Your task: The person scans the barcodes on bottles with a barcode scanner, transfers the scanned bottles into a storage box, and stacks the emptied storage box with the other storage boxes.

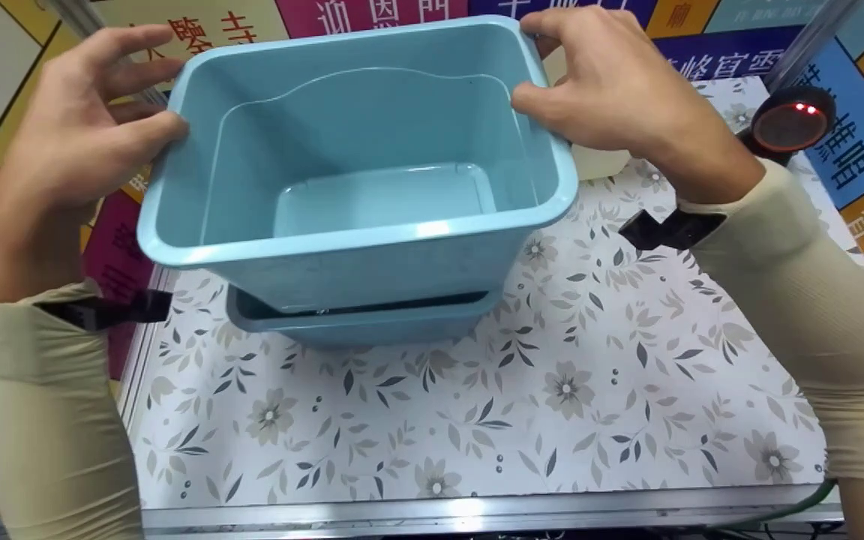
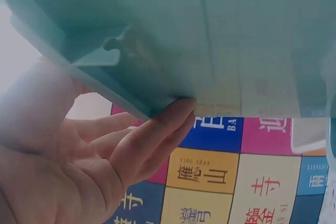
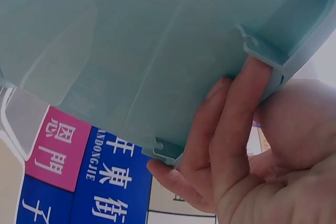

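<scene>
A light blue plastic bin (image 1: 372, 262) hangs tilted toward me in the head view, its bare inside showing. My left hand (image 1: 79, 127) grips its left end, thumb on the rim and fingers outside. In the left wrist view, fingertips of the left hand (image 2: 152, 140) press the bin's wall (image 2: 252, 40) below the rim. My right hand (image 1: 612, 82) pinches the right end, thumb over the rim. From the right wrist, fingers of that hand (image 3: 231, 124) lie under the rim by small moulded hooks (image 3: 249, 43). A second blue bin (image 1: 372, 330) stands underneath, mostly hidden.
The table (image 1: 567, 435) has a white floral cover and a metal front edge (image 1: 402, 517). A round black device (image 1: 792, 120) with red lights stands at the right. Behind the bin lies a pale flat piece (image 1: 597, 163), partly hidden. Coloured panels with characters (image 1: 379, 13) line the back and sides.
</scene>
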The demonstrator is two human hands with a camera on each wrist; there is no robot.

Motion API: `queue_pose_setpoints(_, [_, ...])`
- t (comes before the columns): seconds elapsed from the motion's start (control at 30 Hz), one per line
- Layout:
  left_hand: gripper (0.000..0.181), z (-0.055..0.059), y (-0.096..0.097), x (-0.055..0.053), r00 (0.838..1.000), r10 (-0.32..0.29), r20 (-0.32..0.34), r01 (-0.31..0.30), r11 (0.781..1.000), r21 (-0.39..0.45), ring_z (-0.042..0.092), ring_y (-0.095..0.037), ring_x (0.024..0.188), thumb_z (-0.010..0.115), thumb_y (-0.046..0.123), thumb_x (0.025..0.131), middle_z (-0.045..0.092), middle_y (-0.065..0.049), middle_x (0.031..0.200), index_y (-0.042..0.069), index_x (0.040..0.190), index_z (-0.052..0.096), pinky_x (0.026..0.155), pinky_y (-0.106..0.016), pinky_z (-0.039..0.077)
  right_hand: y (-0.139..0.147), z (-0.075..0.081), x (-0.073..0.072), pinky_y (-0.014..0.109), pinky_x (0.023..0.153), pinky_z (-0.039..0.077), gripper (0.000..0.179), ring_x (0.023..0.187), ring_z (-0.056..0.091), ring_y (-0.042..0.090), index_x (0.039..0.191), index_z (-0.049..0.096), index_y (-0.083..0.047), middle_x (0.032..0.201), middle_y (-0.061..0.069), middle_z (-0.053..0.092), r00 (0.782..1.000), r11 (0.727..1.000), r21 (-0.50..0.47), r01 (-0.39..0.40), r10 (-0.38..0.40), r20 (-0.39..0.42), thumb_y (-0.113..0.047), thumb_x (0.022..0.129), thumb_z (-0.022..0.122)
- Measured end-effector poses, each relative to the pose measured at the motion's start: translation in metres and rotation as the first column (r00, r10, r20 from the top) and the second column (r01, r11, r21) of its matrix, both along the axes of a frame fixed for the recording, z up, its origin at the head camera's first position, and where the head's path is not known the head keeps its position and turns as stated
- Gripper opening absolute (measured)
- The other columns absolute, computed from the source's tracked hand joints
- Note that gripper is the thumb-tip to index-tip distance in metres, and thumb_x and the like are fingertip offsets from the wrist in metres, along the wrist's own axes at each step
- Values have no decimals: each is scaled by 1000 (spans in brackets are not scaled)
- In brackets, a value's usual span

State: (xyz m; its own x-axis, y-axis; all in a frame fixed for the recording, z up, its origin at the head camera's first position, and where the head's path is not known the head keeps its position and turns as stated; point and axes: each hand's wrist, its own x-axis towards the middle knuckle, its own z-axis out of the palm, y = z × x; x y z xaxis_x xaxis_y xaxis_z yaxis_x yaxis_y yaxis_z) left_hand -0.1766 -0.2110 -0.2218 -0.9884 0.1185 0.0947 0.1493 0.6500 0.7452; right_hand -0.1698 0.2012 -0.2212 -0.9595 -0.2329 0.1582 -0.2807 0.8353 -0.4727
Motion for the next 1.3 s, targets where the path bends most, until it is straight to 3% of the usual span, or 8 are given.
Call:
queue_pose_setpoints(0.3, [69, -5, -14, 4, 999, 35, -18, -35, 999, -32, 48, -39, 140, 58, 7, 96, 38, -3, 162, 33, 155, 32, 108, -59, 39, -18, 1, 1, 24, 72, 60, 52, 90, 71, 17, 145, 51, -10, 129, 8, 63, 999, 999, 24, -27, 26, 27, -24, 95, 54])
queue_pose_setpoints(0.57, [69, -4, -16, 2, 999, 43, -19, -43, 998, -41, 50, -38, 138, 59, 8, 97, 39, -2, 161, 33, 155, 33, 107, -58, 41, -22, 3, 2, 16, 68, 54, 46, 88, 69, 15, 139, 57, -9, 123, 8, 66, 999, 998, 34, -47, 46, 26, -21, 95, 53])
queue_pose_setpoints(0.9, [68, -3, -14, -3, 999, 41, 0, -41, 998, -44, 50, -38, 139, 59, 9, 96, 40, -3, 161, 33, 155, 33, 108, -56, 42, -22, 0, 0, 19, 66, 52, 42, 83, 66, 13, 134, 60, -10, 119, 6, 69, 997, 999, 25, -46, 45, 57, -20, 94, 54])
queue_pose_setpoints(1.3, [72, -22, -18, -12, 998, 28, 50, -25, 998, -51, 51, -39, 137, 59, 7, 95, 37, -3, 162, 35, 155, 31, 103, -55, 48, -26, -14, -4, 32, 83, 57, 40, 97, 67, 15, 133, 60, -12, 120, 5, 70, 996, 998, 26, -62, 60, 69, -20, 94, 54])
